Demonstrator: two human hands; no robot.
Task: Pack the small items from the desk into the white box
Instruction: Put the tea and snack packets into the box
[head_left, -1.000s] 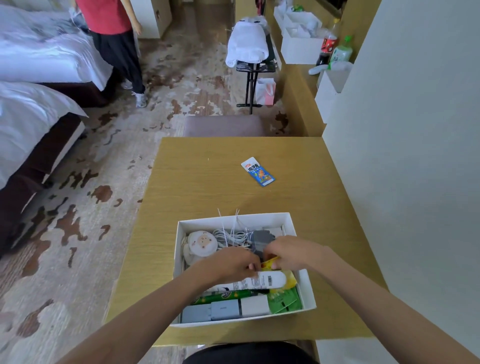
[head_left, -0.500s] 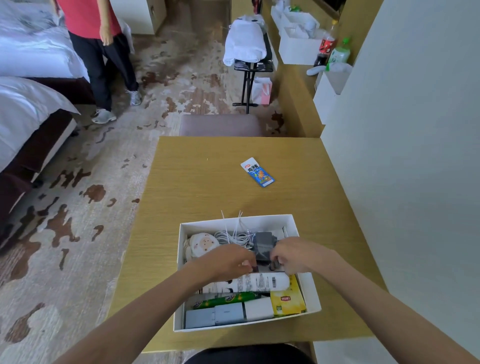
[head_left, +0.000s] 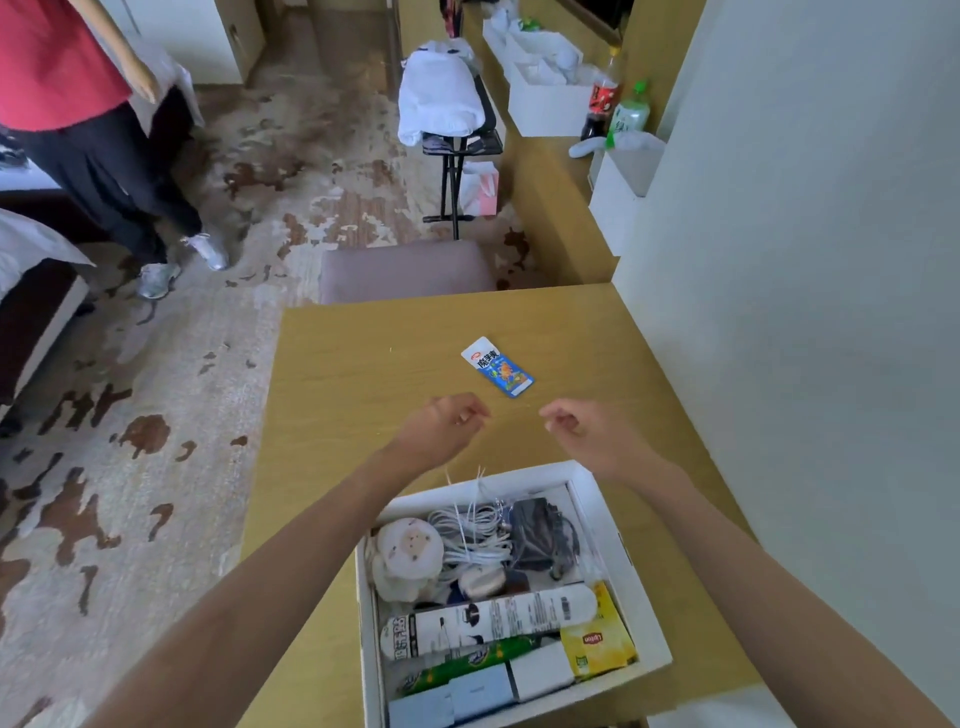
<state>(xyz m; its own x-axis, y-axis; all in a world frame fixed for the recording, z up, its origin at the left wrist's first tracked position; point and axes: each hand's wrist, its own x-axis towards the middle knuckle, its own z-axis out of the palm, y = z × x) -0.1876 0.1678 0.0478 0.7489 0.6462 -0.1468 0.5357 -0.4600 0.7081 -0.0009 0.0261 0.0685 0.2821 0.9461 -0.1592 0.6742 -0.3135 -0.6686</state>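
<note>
— What's changed?
— Both your hands have left the box (head_left: 597, 483) and now hover over the desk (head_left: 363, 364) beyond it.
— Their pose?
— Your left hand (head_left: 441, 423) and right hand (head_left: 587, 426) hold nothing, fingers loosely curled. The packet (head_left: 497, 366) lies just beyond them, on the desk.

I'm in a hotel room: white-sheeted beds (head_left: 31, 249), brown-blotched beige carpet (head_left: 130, 467), folding black luggage rack (head_left: 457, 150).
</note>
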